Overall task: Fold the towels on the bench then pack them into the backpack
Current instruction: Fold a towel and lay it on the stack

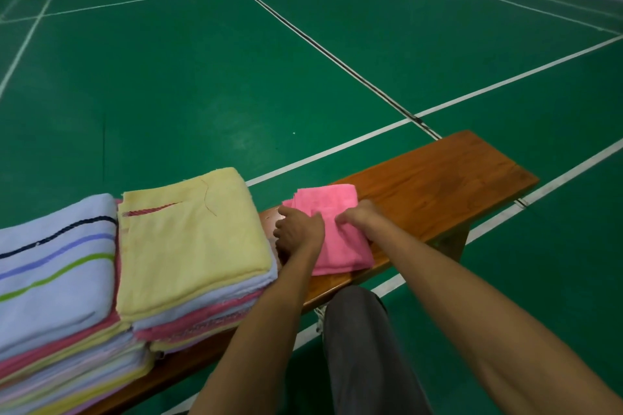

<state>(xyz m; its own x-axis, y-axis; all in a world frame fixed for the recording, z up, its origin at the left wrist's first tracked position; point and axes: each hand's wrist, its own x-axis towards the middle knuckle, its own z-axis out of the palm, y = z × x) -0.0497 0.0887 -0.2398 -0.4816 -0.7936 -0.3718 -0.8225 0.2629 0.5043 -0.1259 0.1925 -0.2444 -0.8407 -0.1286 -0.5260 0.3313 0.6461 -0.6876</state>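
A small pink towel (337,232) lies folded on the wooden bench (438,178). My left hand (296,229) rests on the towel's left edge, its fingers curled over the cloth. My right hand (360,214) presses down on the middle of the same towel, fingers bent onto the fabric. To the left stands a stack of folded towels topped by a yellow towel (192,236). Further left is a second stack topped by a pale blue striped towel (54,263). No backpack is in view.
The bench's right end is bare wood. Beyond it spreads a green sports court floor (236,77) with white lines. My leg in grey trousers (364,347) is just in front of the bench.
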